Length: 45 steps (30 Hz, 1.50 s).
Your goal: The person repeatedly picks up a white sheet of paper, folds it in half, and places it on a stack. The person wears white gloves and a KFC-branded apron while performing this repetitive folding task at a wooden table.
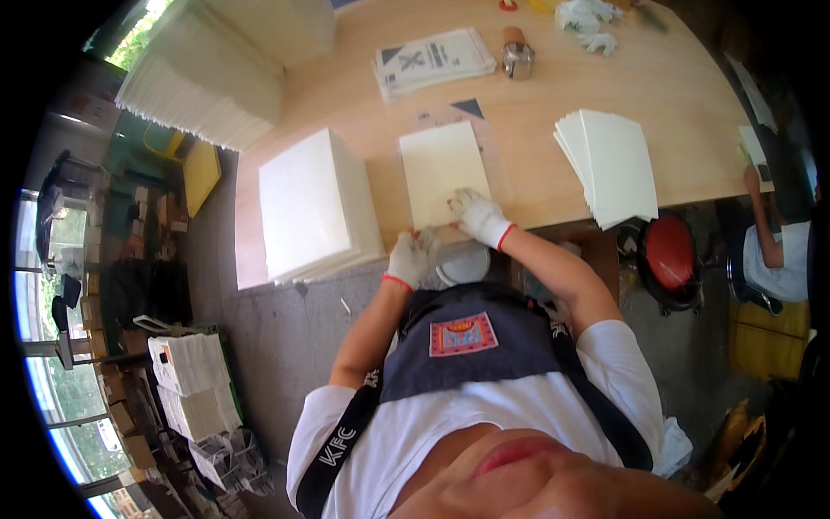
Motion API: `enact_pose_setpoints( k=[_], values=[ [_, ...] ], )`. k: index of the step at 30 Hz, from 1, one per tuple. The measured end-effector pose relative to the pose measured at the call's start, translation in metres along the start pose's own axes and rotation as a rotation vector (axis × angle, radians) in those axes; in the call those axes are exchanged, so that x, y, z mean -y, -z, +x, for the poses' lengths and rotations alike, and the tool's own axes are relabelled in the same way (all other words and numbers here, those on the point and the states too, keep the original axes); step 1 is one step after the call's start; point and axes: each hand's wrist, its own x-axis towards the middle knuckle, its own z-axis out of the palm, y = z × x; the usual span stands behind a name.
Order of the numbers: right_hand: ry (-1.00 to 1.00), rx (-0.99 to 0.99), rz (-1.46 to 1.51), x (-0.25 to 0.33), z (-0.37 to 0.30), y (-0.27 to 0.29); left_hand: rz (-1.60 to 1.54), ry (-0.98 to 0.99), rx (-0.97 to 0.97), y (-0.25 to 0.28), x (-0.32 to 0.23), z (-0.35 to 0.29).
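Observation:
Both my hands wear white knit gloves with red cuffs. A cream rectangular sheet or thin pad (443,164) lies in front of me, over or inside a clear printed sleeve (468,111) whose dark triangle shows past its far edge. My right hand (478,216) rests on the sheet's near right corner, fingers spread and bent slightly. At the near left corner, by the table edge, my left hand (412,256) has its fingers closed; what they pinch is hidden. A tall stack of white sheets (303,203) stands to the left. A fanned white pile (609,164) lies to the right.
On the wooden table (346,104) are printed white packets (435,60), a tape roll or cup-like object (517,56) and crumpled white gloves (592,22). Larger sheet stacks (207,78) fill the far left. A red-seated stool (670,259) and another person's arm (761,216) are at right.

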Motion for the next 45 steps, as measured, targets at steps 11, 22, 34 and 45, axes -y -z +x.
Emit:
enact_pose_setpoints(
  k=[11,22,34,45],
  values=[
    [0.150,-0.207,-0.016,-0.026,-0.018,-0.024,-0.035,0.012,-0.193,-0.050,-0.019,0.015],
    [0.049,-0.288,0.262,-0.028,-0.024,0.002,0.792,-0.416,-0.171,-0.073,-0.014,0.059],
    [-0.417,-0.026,1.738,0.011,0.020,0.097,0.724,-1.038,0.194,-0.106,-0.053,-0.142],
    [-0.189,0.071,0.635,0.153,0.128,0.115,1.633,-1.030,-0.721,0.034,-0.183,-0.175]
  ],
)
